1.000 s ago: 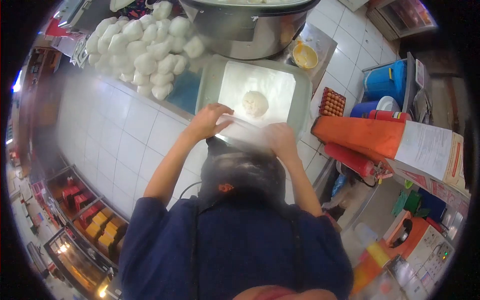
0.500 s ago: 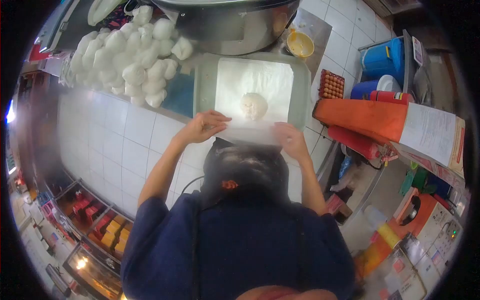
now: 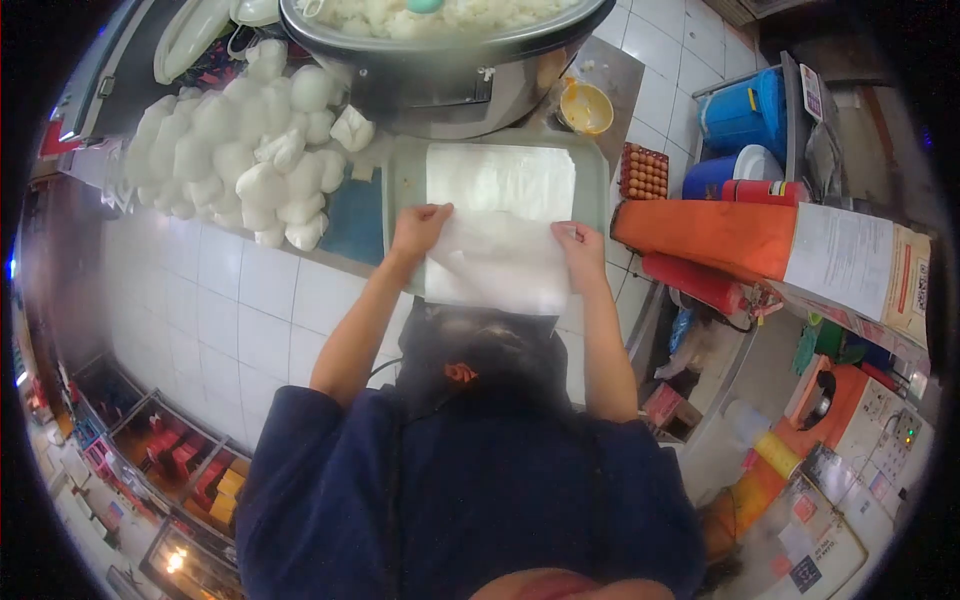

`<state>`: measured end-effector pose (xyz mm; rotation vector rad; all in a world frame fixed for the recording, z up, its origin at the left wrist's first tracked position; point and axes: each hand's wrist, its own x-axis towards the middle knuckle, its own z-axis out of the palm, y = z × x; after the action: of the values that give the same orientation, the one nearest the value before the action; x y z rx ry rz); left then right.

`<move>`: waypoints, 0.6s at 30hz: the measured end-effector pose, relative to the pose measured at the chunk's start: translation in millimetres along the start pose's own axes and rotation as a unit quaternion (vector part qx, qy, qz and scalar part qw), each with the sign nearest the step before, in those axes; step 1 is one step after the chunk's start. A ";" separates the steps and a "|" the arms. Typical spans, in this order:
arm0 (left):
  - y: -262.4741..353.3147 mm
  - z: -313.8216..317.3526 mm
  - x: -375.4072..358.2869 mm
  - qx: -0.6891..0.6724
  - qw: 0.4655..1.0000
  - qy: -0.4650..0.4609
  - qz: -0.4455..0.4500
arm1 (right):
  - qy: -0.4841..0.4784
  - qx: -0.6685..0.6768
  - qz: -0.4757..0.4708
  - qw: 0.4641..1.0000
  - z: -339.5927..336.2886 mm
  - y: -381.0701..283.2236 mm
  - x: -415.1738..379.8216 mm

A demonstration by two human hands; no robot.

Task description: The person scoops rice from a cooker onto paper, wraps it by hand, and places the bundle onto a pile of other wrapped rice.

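Note:
A white paper sheet (image 3: 505, 262) is pinched at its left edge by my left hand (image 3: 422, 230) and at its right edge by my right hand (image 3: 583, 250). The sheet's upper edge lies across more white paper (image 3: 500, 180) on a pale green tray (image 3: 403, 165). No rice mound shows now; the held sheet covers where it was. Beyond the tray stands a large rice cooker (image 3: 440, 90), open, with cooked white rice (image 3: 470, 20) and a turquoise item (image 3: 425, 5) inside.
Many white wrapped bundles (image 3: 230, 150) are heaped left of the tray. A yellow-stained bowl (image 3: 585, 107) is at the tray's far right, with an egg carton (image 3: 645, 173) beyond it. An orange box (image 3: 705, 235) juts in from the right.
Both hands have moved slightly away from me, drawing the sheet's near part up and over the white rice mound, which is out of sight now. The cooker's rice has come into view.

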<state>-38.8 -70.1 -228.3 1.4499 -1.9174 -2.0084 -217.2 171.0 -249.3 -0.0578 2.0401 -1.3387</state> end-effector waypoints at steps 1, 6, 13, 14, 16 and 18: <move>4.0 0.6 -3.4 -0.021 1.000 0.013 -0.012 | 0.020 -0.040 -0.032 0.998 -1.8 -3.2 -0.4; 8.9 0.7 -13.3 0.162 0.960 0.155 0.169 | 0.126 -0.265 -0.175 0.940 1.1 -56.3 -1.8; 29.7 21.0 -39.6 0.236 0.889 0.048 0.389 | -0.087 -0.406 -0.452 0.789 34.4 -94.5 71.7; 26.8 19.3 -30.3 0.238 0.887 0.056 0.393 | -0.160 -0.440 -0.436 0.769 37.0 -96.1 82.2; 22.5 16.5 -2.0 0.180 0.907 0.074 0.374 | -0.205 -0.440 -0.397 0.779 41.5 -105.6 88.3; 28.1 10.6 20.4 0.213 0.875 0.091 0.425 | -0.252 -0.445 -0.351 0.785 39.9 -110.7 85.7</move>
<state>-72.5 -80.6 -220.0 0.5610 -2.3854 -1.0604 -295.4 54.2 -211.6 -1.5454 2.0170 -0.4563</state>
